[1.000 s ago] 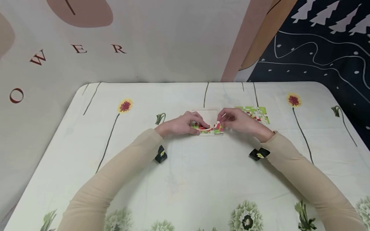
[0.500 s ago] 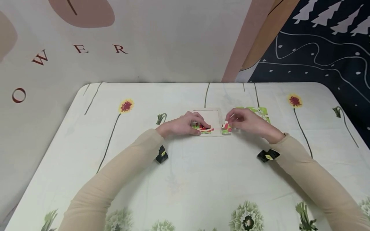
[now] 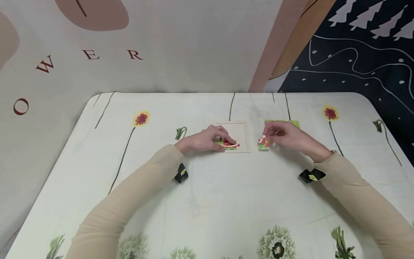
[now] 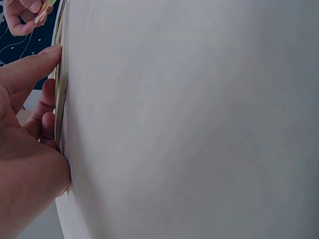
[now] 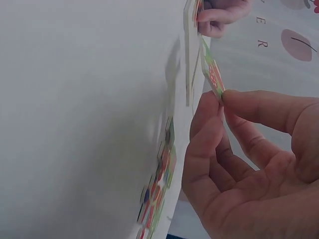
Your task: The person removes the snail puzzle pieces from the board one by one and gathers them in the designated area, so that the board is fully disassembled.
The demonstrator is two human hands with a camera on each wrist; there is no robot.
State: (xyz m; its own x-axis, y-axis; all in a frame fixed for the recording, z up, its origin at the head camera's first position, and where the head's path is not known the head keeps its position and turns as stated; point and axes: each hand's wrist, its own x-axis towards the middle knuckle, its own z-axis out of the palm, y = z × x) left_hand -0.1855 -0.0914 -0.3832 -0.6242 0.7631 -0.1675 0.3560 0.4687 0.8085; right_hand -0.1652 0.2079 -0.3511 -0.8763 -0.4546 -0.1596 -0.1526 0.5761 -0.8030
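Observation:
My right hand (image 3: pixel 289 139) pinches a jigsaw puzzle piece (image 3: pixel 263 144) between thumb and fingertips. Green and red print shows on the piece, which is tilted above the table in the right wrist view (image 5: pixel 213 74). A pale puzzle board (image 3: pixel 235 130) with a thin outline lies flat to its left. Red and green joined puzzle pieces (image 3: pixel 231 146) fill part of the board's near side. Over them rests my left hand (image 3: pixel 207 138), fingers pressing the pieces and the board's edge, partly hiding both. In the left wrist view, a fingertip (image 4: pixel 52 52) touches the top of the board.
More puzzle pieces (image 5: pixel 158 181) with green and red print lie on the table below my right hand, mostly covered by it in the head view. A white flowered cloth (image 3: pixel 207 201) covers the table. A printed wall hanging (image 3: pixel 181 46) stands behind its far edge.
My right hand has moved right with the puzzle piece, from over the board's near right corner to beyond its right edge. My left hand has stayed in place.

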